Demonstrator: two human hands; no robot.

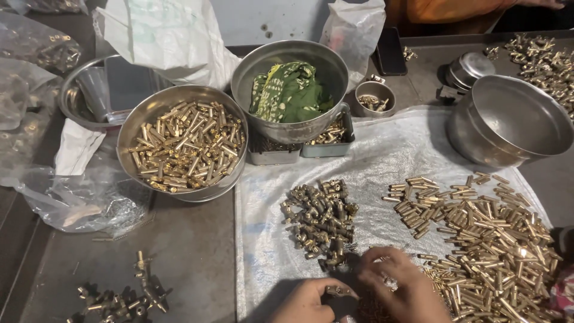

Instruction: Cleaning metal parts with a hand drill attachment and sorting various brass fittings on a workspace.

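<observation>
My left hand sits at the bottom centre and pinches a small brass fitting between thumb and fingers. Close beside it, my right hand rests fingers-down on the white woven sheet, touching small brass parts; whether it holds one is hidden. Just above both hands lies a heap of dull brass fittings. To the right spreads a large pile of shiny brass pins.
A steel bowl of brass pins stands at left, with a steel pot holding green cloth behind it. An empty steel bowl is at right. Plastic bags lie left. Loose T-shaped fittings lie bottom left.
</observation>
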